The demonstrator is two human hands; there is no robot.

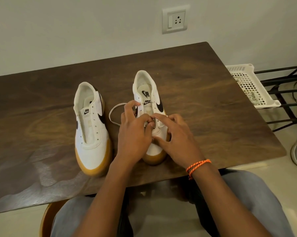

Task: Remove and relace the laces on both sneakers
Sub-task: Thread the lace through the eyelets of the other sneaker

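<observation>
hands: left [134, 132], right [175, 134] | apparently pinching lace [114, 112] | over sneaker [148, 93]

You have a dark wood-grain table [204, 93] with a soft sheen, two sneakers, one at nine o'clock [91, 127] and its pair [148, 93], in smooth matt white uppers over gum-rubber soles, and at three o'clock a white perforated plastic basket [247, 82].
</observation>
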